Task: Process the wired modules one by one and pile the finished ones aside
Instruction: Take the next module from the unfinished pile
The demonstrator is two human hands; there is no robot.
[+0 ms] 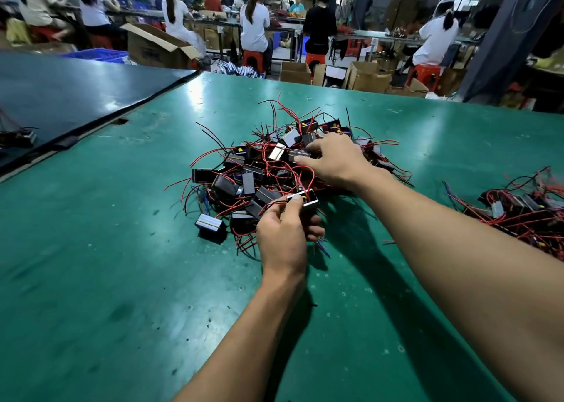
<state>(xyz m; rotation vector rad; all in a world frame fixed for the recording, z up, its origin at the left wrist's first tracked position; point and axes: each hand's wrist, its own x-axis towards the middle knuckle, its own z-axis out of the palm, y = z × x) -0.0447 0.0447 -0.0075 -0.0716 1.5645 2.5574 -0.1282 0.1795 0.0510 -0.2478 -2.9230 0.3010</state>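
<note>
A tangled heap of small black wired modules (259, 172) with red and black leads lies in the middle of the green table (122, 264). My left hand (283, 234) grips one module (309, 201) at the heap's near edge, thumb and forefinger on its top. My right hand (332, 160) reaches onto the far side of the heap, its fingers pinching another module (300, 155). A second pile of modules (525, 212) lies at the right edge of the table.
One module (210, 225) stands apart at the heap's near left. A dark board (61, 96) covers the table's far left, with a few more wired parts (16, 136) on it. Seated workers and cardboard boxes fill the background.
</note>
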